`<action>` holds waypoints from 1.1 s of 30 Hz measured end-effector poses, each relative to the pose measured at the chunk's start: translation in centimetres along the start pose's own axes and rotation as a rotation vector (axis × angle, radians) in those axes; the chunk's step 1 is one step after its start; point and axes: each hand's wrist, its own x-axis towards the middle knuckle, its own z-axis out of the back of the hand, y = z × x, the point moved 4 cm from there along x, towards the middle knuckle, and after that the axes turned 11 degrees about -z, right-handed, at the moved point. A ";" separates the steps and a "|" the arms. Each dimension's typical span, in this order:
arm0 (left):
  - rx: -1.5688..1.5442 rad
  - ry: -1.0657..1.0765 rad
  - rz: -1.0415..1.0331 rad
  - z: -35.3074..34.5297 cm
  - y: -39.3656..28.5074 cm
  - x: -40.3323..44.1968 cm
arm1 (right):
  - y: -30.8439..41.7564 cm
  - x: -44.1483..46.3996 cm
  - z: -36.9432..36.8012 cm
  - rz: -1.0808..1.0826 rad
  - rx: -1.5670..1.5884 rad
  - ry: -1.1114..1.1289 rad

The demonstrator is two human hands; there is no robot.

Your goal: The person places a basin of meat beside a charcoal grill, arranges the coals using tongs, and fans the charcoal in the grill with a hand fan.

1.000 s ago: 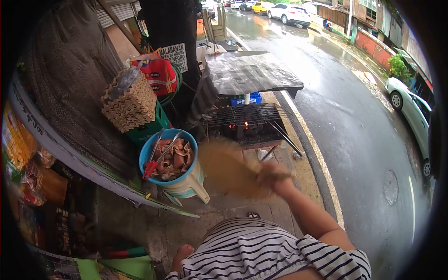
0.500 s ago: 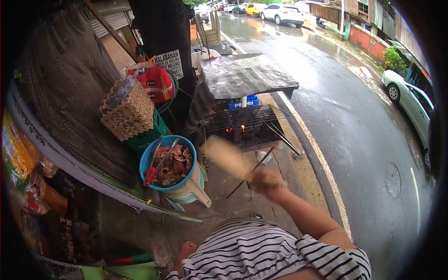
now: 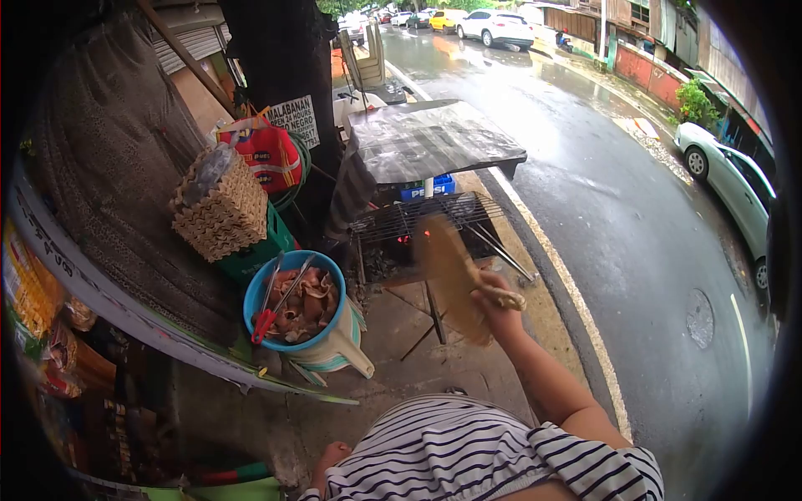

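Note:
My right hand (image 3: 498,302) is closed round the handle of a flat tan fan (image 3: 454,280), whose blade stands upright before the grill. Behind it, a wire grill rack (image 3: 384,224) lies over a charcoal tray with glowing red embers (image 3: 404,240). Low beside my striped shirt is my left hand (image 3: 336,453), its fingers curled and partly hidden; whether it holds anything does not show. A blue basin (image 3: 340,307) of raw-looking meat (image 3: 302,305) and tongs with red grips (image 3: 263,324) rests on a pale stool (image 3: 338,346) left of the fan.
Egg trays (image 3: 221,209) are stacked on a green crate (image 3: 280,230) at the left. A dark sheet (image 3: 434,138) covers a surface behind the grill, near a blue crate (image 3: 439,186). The wet road (image 3: 618,250) runs along the right, with a parked car (image 3: 727,175).
The fan, blurred in both earlier frames, is now sharp and turned more upright, and my right hand has risen slightly. The view has shifted a little. My left hand stays low.

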 end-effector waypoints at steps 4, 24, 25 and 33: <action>0.079 0.105 -0.070 -2.7 5.7 4.6 | -0.4 -0.8 -2.0 0.184 -0.047 0.264; 0.042 0.206 0.073 -1.4 3.1 4.9 | 6.7 -4.0 -3.0 0.341 -0.344 0.497; 0.060 0.194 0.049 -1.8 3.5 5.0 | 6.5 -4.6 -3.5 0.320 -0.104 0.704; 0.076 0.061 -0.027 -2.7 6.3 4.8 | 3.5 -4.3 -3.2 -0.064 0.152 0.581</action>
